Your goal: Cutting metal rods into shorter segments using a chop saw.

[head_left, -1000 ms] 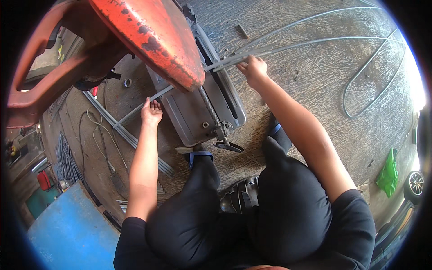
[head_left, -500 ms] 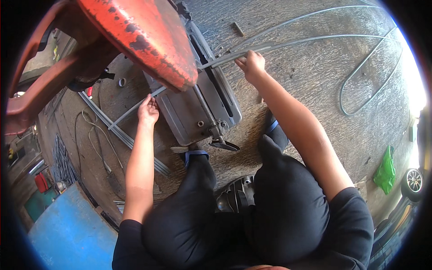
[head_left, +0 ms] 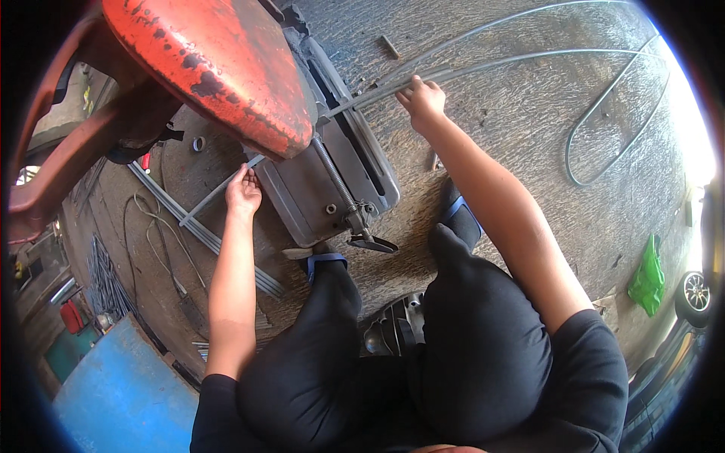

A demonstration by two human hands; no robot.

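Thin grey metal rods [head_left: 483,66] run across the flat base [head_left: 302,196] of a cut-off saw and pass under its worn red guard [head_left: 219,68]. On the left of the base, my left hand [head_left: 244,190] has its fingers curled round a rod [head_left: 208,202] whose end sticks out on that side. My right hand [head_left: 423,104] is closed on the rods to the right of the saw, fingertips over them. A screw clamp [head_left: 336,174] with a crank handle lies along the base; the guard hides the spot where the rods meet the blade.
Cut rods [head_left: 204,234] lie in a bundle on the floor at left, near a looped cable [head_left: 151,219]. At right, the long rods bend into a loop [head_left: 574,151]. A green bag [head_left: 647,275] and a car wheel [head_left: 692,291] are beyond. A blue panel [head_left: 121,385] stands lower left.
The view has shifted slightly, so the saw sits a little farther left. My right fingers have moved up over the rods. My left hand stays by the rod.
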